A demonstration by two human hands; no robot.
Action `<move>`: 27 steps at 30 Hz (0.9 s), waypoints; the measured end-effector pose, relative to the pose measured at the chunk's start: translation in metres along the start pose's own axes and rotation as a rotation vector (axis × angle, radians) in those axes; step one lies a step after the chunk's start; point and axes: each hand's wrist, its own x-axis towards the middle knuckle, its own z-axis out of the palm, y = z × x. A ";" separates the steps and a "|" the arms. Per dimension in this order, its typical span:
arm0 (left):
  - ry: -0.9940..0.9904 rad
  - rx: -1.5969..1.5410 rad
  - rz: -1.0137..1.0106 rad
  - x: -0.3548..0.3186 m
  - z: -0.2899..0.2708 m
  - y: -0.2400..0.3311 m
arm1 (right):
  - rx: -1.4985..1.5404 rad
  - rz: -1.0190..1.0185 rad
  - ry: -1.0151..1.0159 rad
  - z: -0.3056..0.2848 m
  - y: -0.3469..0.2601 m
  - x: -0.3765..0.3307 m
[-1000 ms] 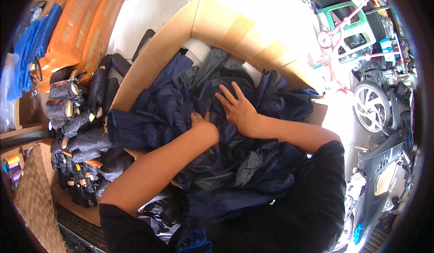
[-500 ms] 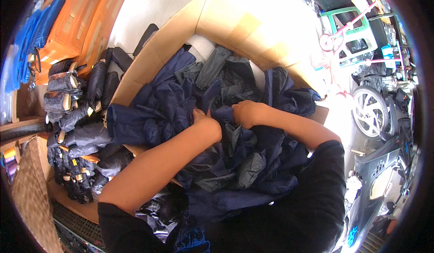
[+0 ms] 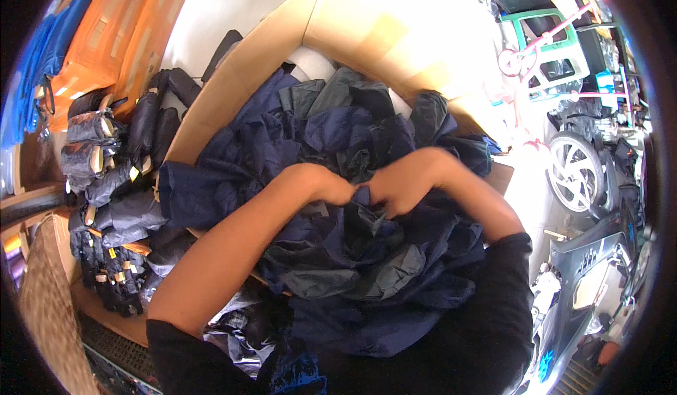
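My left hand (image 3: 326, 185) and right hand (image 3: 396, 192) were sunk knuckle to knuckle in the navy cloth (image 3: 367, 254) heaped in the cardboard box (image 3: 211, 106). The fingers were buried, so I couldn't tell their grip. Rolled bundles (image 3: 113, 176) lay finished beside it; most cloth remained.

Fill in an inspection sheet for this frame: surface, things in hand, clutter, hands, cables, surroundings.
Surface: large open cardboard box, heaped full.
Things in hand: pile of dark navy fabric filling the box and spilling over its near edge.
Clutter: rolled dark bundles stacked left of the box.
Hands: left hand and right hand side by side, both fists closed in the fabric at the pile's middle; what each grip encloses is hidden by folds.
Cables: nothing seen.
Surroundings: orange packages at upper left, a wheeled toy and a green and white frame at right, pale floor beyond.
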 end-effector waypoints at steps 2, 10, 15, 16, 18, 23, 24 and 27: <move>-0.153 0.169 -0.002 -0.004 0.008 0.007 | 0.210 -0.055 0.295 -0.013 0.015 -0.026; -0.167 0.309 -0.147 0.033 0.033 -0.011 | -0.366 0.532 0.580 0.030 0.090 0.053; -0.098 0.183 -0.236 0.053 0.039 -0.028 | -0.469 0.180 0.349 0.039 0.106 0.056; -0.097 0.170 -0.237 0.053 0.040 -0.031 | -0.180 0.165 0.064 0.009 0.091 0.053; -0.092 0.156 -0.259 0.042 0.033 -0.019 | -0.229 0.209 0.363 0.011 0.112 0.051; -0.083 0.132 -0.351 0.009 0.014 0.020 | 0.059 0.708 0.943 0.023 0.124 0.052; -0.080 0.129 -0.354 0.008 0.014 0.021 | -0.034 0.682 1.031 0.025 0.121 0.054; 0.007 0.154 -0.288 0.001 0.016 0.020 | -0.075 0.702 0.956 0.023 0.114 0.052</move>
